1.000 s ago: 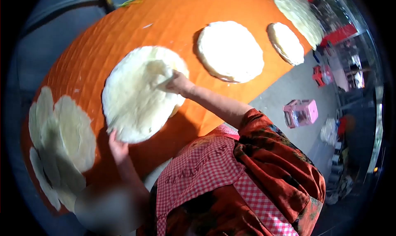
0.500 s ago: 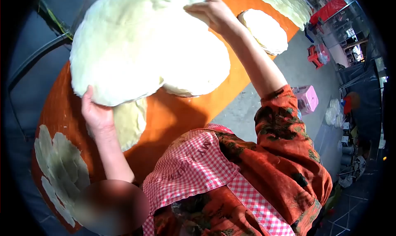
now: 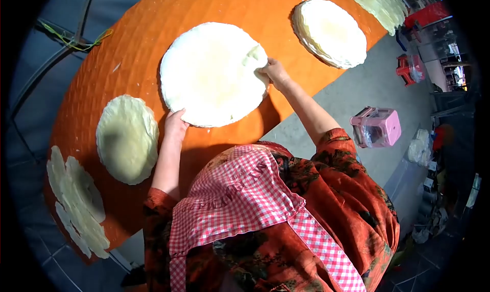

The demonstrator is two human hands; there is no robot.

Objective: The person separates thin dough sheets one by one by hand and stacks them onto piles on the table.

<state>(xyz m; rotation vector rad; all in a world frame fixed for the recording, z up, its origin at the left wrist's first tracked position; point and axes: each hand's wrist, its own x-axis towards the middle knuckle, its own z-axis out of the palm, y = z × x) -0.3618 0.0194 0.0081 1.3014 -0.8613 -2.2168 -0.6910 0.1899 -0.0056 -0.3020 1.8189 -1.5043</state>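
A stack of thin, round, pale dough sheets [image 3: 214, 77] lies on the orange-covered table in the middle of the head view. My right hand [image 3: 276, 73] is closed on the right edge of the top dough sheet, where a small flap is folded over and creased. At the lower left rim, my left hand [image 3: 176, 123] pinches the edge of the sheet, thumb on top; its other fingers are mostly hidden. To the left lies another round pile of dough sheets [image 3: 127, 139], yellower and partly in shadow.
A taller stack of round sheets [image 3: 334, 34] sits at the upper right of the orange table [image 3: 138, 52]. Overlapping sheets [image 3: 76, 200] lie at the lower left, more [image 3: 375, 6] at the far right end. A pink stool [image 3: 380, 127] and a red stool [image 3: 410, 70] stand on the floor.
The large sheet held up between both hands is now down flat on the middle stack. Both hands have come closer together, and the left pile is uncovered to view.
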